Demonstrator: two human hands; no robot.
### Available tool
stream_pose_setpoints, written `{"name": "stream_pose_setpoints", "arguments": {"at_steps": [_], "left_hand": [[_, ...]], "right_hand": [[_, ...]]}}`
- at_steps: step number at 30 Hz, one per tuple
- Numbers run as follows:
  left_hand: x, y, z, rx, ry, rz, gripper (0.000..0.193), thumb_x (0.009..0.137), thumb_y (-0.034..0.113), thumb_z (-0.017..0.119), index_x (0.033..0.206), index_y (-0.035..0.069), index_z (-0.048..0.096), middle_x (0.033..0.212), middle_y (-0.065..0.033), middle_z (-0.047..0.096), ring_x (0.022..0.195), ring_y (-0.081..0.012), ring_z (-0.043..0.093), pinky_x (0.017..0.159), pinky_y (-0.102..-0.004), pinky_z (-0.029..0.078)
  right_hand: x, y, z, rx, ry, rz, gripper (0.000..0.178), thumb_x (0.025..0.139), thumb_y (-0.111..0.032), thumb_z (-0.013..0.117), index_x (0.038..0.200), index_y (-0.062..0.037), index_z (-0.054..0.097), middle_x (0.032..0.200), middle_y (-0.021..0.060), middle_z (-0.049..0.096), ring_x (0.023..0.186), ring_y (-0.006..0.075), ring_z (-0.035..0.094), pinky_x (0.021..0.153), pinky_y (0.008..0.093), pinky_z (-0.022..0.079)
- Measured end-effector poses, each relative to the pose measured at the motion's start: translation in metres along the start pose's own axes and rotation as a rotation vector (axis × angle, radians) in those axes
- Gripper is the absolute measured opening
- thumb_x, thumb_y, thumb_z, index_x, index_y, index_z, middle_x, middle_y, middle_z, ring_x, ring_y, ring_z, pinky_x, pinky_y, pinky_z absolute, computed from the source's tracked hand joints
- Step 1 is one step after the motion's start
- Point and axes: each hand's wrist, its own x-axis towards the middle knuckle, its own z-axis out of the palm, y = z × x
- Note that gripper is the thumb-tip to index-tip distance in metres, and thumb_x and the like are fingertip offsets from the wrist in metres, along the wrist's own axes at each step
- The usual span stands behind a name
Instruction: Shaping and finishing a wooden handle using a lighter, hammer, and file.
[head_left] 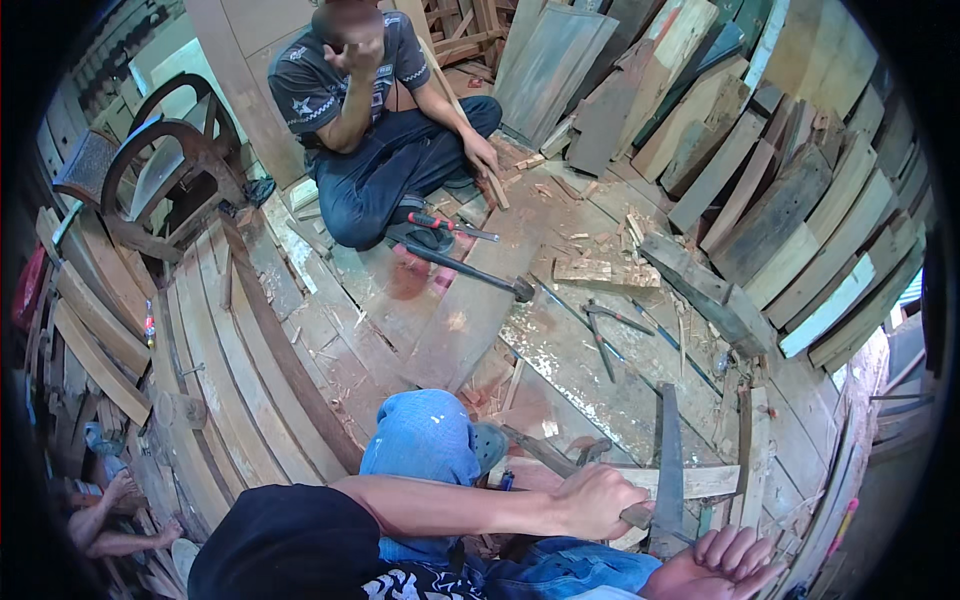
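My left hand (598, 503) is closed in a fist, and a short brown wooden end (637, 515) sticks out of it. Right beside the fist stands a saw blade (669, 455), narrow end pointing away from me; its handle cannot be made out. Near the wide lower end of the blade, my right hand (715, 565) has its palm turned up and fingers loosely bent, with nothing visible in it. Behind my left wrist lies a dark tool with a wooden handle (540, 450). A curved pale board (700, 481) runs beyond my fist.
Another person (375, 130) sits cross-legged opposite, holding a wooden strip (495, 188). Between us lie a sledgehammer (470, 270), a red-handled screwdriver (450, 226), pincers (605, 330) and wood chips. Curved planks (230, 370) stand left; stacked boards (790, 210) lean right.
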Motion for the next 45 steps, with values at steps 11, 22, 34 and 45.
{"name": "stream_pose_setpoints", "arguments": {"at_steps": [11,22,34,45], "left_hand": [[0.0,0.006,-0.017,-0.132,-0.13,0.0,0.011,0.065,0.015,0.057,0.064,0.006,0.061,0.057,-0.0189,0.057,0.059,-0.0386,0.058,0.056,-0.0466,0.046],[-0.002,0.003,-0.017,-0.251,-0.374,0.055,0.01,0.062,0.01,0.056,0.059,0.001,0.052,0.056,-0.0193,0.052,0.057,-0.0392,0.052,0.051,-0.0468,0.038],[-0.001,-0.002,-0.009,-0.089,0.034,0.114,0.018,0.06,0.011,0.063,0.077,0.005,0.065,0.058,-0.0144,0.059,0.057,-0.033,0.059,0.051,-0.042,0.045],[-0.005,-0.004,-0.006,-0.011,0.168,0.085,0.013,0.073,0.019,0.06,0.078,0.008,0.065,0.061,-0.0137,0.061,0.059,-0.0316,0.062,0.054,-0.0417,0.049]], "right_hand": [[-0.003,-0.011,-0.007,0.063,-0.513,0.097,0.048,0.1,-0.037,0.028,0.058,-0.0134,0.027,0.051,-0.0027,0.022,0.041,0.0096,0.019,0.041,0.0267,0.02],[0.008,-0.018,-0.01,0.137,-0.812,0.249,0.046,0.099,-0.033,0.032,0.058,-0.0135,0.029,0.053,-0.0033,0.024,0.043,0.0099,0.022,0.042,0.0257,0.021],[0.0,-0.007,-0.01,-0.015,-0.335,0.035,0.048,0.1,-0.039,0.026,0.058,-0.0144,0.027,0.051,-0.003,0.022,0.042,0.0098,0.017,0.04,0.0261,0.018],[-0.004,-0.003,-0.005,-0.013,-0.154,0.041,0.05,0.098,-0.044,0.028,0.058,-0.0138,0.026,0.05,-0.0022,0.02,0.043,0.0102,0.015,0.041,0.0262,0.016]]}}
